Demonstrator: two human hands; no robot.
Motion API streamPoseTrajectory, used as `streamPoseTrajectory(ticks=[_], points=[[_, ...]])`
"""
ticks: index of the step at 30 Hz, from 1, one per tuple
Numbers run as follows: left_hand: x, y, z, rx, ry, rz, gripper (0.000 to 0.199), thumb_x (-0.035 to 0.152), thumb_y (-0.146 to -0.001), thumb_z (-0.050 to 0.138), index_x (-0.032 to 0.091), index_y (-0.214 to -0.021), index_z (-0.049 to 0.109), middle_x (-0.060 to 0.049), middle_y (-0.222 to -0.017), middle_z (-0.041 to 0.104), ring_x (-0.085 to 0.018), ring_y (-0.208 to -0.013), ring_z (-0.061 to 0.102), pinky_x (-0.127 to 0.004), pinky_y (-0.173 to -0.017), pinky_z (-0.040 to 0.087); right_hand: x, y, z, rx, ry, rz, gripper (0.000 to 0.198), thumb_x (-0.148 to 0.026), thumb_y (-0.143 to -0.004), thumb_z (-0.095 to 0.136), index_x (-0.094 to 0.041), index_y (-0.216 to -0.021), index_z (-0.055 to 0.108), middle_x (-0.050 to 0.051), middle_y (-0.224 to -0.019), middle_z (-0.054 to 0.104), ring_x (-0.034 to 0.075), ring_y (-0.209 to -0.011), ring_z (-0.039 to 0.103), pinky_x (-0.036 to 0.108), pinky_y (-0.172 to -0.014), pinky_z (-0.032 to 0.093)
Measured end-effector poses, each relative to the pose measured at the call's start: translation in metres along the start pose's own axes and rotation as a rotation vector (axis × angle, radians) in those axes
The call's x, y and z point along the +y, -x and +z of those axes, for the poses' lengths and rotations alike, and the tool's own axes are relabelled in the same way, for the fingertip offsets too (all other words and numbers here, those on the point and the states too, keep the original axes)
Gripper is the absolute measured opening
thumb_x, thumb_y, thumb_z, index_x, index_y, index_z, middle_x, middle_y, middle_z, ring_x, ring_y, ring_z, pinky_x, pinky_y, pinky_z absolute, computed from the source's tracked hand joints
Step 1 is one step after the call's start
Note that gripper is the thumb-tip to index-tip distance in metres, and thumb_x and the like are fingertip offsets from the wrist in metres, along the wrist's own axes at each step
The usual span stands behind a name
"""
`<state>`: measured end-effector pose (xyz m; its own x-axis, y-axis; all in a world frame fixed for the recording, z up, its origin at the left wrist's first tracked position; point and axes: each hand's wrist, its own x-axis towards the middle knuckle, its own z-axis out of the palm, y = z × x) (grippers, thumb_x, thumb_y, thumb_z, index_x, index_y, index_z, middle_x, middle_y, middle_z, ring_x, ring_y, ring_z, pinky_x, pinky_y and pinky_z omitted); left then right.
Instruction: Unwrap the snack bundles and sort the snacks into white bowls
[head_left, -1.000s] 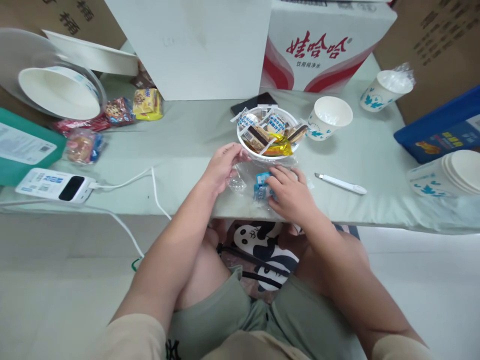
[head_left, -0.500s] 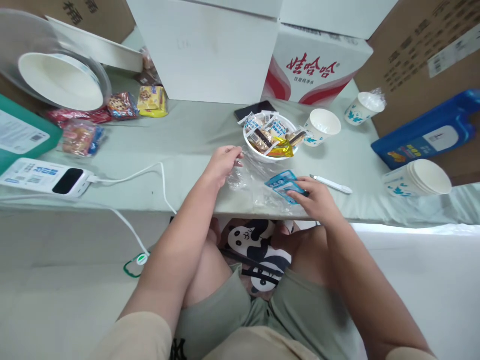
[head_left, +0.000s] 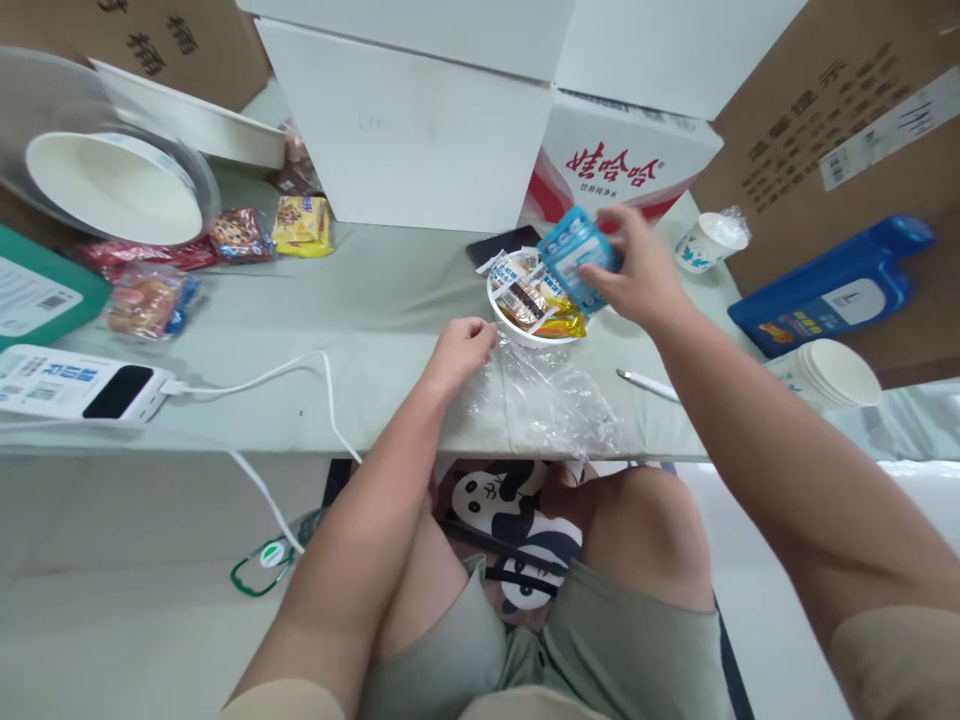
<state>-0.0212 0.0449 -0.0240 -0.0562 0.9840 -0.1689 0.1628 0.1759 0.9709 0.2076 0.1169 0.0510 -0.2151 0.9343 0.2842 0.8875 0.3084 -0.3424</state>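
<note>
My right hand grips a flat blue packet by its right side, above the white bowl. Wrapped snacks fill that bowl, and the packet hides part of its right side. Close to the bowl's lower left, my left hand is closed with thumb and finger pinched on the edge of a clear plastic wrapper. The wrapper lies crumpled on the table between the bowl and the table's front edge.
A white pen-like cutter lies right of the wrapper. Behind the bowl are a dark phone and white boxes. Paper cups and a blue bottle stand right. A power bank with a white cable lies left.
My right hand has lifted the blue packet off the wrapper and carried it forward over the bowl. The left hand stays near the wrapper's edge.
</note>
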Motion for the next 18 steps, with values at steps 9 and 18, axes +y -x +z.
streamPoseTrajectory(ticks=[9, 18], points=[[0.002, -0.007, -0.003, 0.035, 0.123, -0.092, 0.012, 0.027, -0.088, 0.066, 0.02, -0.087, 0.057, 0.003, -0.073, 0.065, -0.012, -0.05, 0.059, -0.027, -0.06, 0.046, 0.003, -0.015, 0.027, -0.022, 0.144, 0.028, 0.054, -0.029, -0.076, 0.07, -0.021, -0.13, 0.064, 0.013, -0.114, 0.074, 0.035, -0.101, 0.067, 0.05, -0.084, 0.054], [0.0, -0.014, 0.009, -0.062, 0.24, -0.096, 0.021, 0.016, -0.085, 0.071, 0.02, -0.091, 0.051, 0.004, -0.064, 0.066, -0.013, -0.052, 0.064, -0.024, -0.061, 0.049, 0.011, -0.03, 0.056, -0.173, 0.235, -0.176, 0.05, -0.036, -0.068, 0.081, -0.02, -0.113, 0.064, 0.01, -0.093, 0.072, 0.032, -0.086, 0.067, 0.047, -0.081, 0.053]])
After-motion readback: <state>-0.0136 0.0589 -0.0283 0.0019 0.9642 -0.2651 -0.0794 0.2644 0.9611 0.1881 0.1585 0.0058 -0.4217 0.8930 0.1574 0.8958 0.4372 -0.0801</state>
